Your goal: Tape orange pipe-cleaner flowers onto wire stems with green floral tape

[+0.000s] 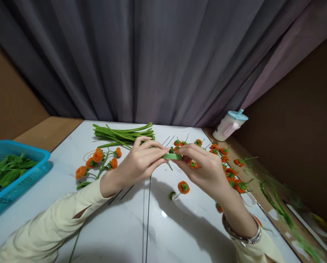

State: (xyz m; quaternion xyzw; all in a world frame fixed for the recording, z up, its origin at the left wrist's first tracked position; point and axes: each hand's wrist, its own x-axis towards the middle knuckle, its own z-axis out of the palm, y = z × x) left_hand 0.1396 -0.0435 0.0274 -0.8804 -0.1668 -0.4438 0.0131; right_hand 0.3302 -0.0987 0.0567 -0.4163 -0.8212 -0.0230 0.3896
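Note:
A light green strip [172,156], which looks like tape, stretches between my two hands above the table. My left hand [140,160] pinches its left end. The fingers of my right hand [204,166] close on its right end. A small dark green fuzzy piece [171,149] shows at the fingertips just behind the strip; which hand holds it I cannot tell. Below the hands lies a single orange pumpkin-like ball [183,187] with a green top and a wire. Left of my left hand rests a branch [101,164] bearing several orange fuzzy balls.
Green fuzzy stems [119,134] are bundled at the back. More orange balls [230,175] lie beside my right forearm. A blue basket [44,160] of green pieces stands at left, a lidded cup [229,126] at back right. A white ring [248,199] lies near my right wrist.

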